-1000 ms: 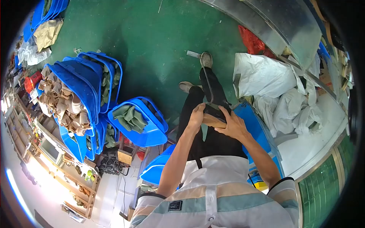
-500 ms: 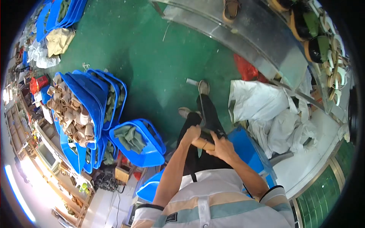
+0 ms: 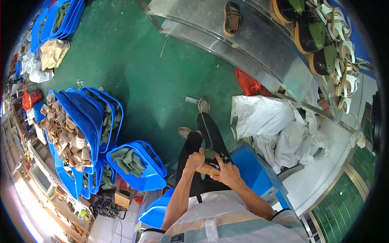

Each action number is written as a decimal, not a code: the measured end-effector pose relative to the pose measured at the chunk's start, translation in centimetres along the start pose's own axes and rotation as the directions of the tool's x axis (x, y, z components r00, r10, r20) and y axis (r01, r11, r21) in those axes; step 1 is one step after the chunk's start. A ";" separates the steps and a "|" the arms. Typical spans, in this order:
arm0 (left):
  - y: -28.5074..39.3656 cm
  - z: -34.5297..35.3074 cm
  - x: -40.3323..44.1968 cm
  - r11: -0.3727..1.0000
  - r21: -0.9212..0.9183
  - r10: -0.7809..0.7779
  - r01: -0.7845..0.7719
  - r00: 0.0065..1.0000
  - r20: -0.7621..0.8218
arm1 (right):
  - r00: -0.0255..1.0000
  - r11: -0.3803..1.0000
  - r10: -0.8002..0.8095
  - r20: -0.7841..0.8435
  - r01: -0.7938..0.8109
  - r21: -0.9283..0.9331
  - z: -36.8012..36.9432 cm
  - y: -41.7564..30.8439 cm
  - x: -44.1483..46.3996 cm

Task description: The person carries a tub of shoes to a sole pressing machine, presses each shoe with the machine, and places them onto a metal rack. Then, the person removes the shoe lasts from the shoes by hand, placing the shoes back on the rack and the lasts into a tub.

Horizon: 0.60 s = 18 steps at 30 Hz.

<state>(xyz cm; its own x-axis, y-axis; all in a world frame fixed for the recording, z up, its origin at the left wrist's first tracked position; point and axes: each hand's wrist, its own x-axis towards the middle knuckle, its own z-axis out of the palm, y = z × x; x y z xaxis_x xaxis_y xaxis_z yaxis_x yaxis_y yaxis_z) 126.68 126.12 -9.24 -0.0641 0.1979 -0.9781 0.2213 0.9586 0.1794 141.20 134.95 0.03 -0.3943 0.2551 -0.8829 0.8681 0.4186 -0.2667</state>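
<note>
In front of my waist, both hands grip what looks like a shoe (image 3: 209, 170), with a tan sole-like side facing up and a dark olive part beyond it. My left hand (image 3: 195, 161) is closed around its left end, thumb pointing forward. On the other end, my right hand (image 3: 227, 175) is wrapped with its fingers bent over the far edge. The fingers partly cover the shoe, so its full shape is hidden. A blue bin (image 3: 251, 168) stands just right of my right hand.
Blue tubs stacked at left hold tan shoe pieces (image 3: 67, 133); a nearer blue tub (image 3: 158, 180) holds olive pieces (image 3: 127, 162). On the metal table (image 3: 259, 44) lies a brown shoe (image 3: 232, 18). Several shoes and white sandals (image 3: 346, 73) line the right. White sacks (image 3: 263, 117) lie below.
The whole scene has shifted down and slightly left as the head view tilts. Both hands keep hold of the shoe, its tan side still showing.
</note>
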 end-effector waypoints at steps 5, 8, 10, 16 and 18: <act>0.1 -1.1 -0.3 0.990 -0.077 0.128 -0.119 0.983 0.128 | 0.999 1.000 0.025 0.035 -0.025 0.004 -0.2 -1.0 -0.9; 0.8 -1.0 -1.7 0.964 -0.261 0.000 0.056 0.978 0.209 | 0.989 0.998 0.048 0.138 -0.052 0.027 -2.3 -2.9 -4.2; -0.3 0.1 -2.8 0.804 -0.592 0.048 0.050 0.988 0.149 | 0.997 1.000 -0.001 0.080 -0.001 0.024 -2.7 -2.7 -5.9; -3.4 1.3 -0.9 0.711 -0.688 -0.032 0.145 0.984 0.174 | 0.951 0.937 -0.308 0.042 0.295 0.187 -13.0 -0.3 -7.0; -8.2 3.9 0.9 0.586 -0.767 -0.188 0.261 0.965 0.185 | 0.940 0.920 -0.337 -0.052 0.341 0.196 -18.4 0.6 -4.7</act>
<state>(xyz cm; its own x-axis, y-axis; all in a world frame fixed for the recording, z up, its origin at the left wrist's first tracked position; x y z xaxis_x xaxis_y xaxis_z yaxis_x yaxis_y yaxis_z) 128.58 117.59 -12.02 0.0763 -0.0267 -0.9967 -0.6339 0.7703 -0.0692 137.99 150.04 11.11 -0.6791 0.1443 -0.7197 0.7230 0.3012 -0.6218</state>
